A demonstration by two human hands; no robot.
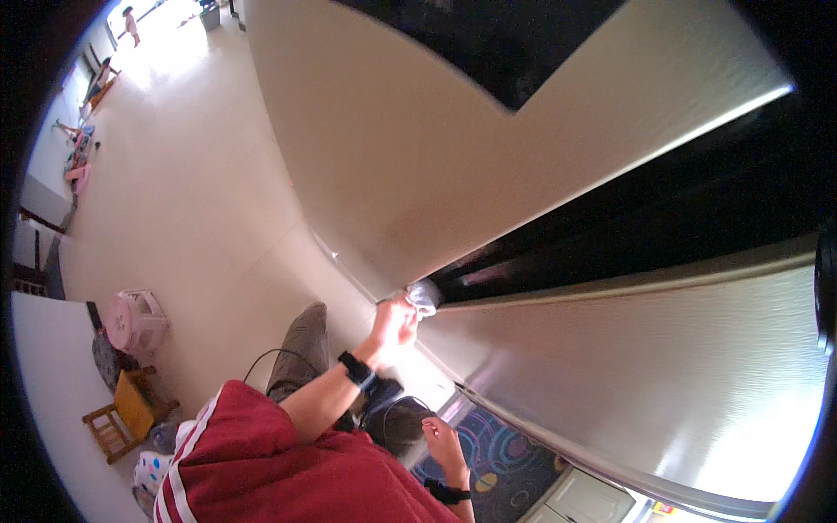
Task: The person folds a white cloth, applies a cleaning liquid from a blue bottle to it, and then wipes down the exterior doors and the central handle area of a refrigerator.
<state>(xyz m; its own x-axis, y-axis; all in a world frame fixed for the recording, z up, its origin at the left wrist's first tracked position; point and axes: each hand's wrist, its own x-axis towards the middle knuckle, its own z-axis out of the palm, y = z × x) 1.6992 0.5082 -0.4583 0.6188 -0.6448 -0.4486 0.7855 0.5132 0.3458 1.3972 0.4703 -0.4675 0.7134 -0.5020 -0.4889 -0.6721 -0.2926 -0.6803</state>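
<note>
My left hand (394,327), with a black band on its wrist, is raised in front of me and closed on a small grey and white item (424,297) that looks like a cloth. That item lies at the lower edge of a tall beige panel with a black area (392,163), where a dark gap meets a second, silvery panel (621,346). Lower down, near my knee, my right hand (443,439) hangs with its fingers loosely curled and nothing visible in it. It also wears a black wrist band.
A pink plastic stool (137,320) and a small wooden chair (134,412) stand on the left. Below the silvery panel lie a patterned dark mat (503,451) and a white cabinet (588,500). Two people are far off at the upper left.
</note>
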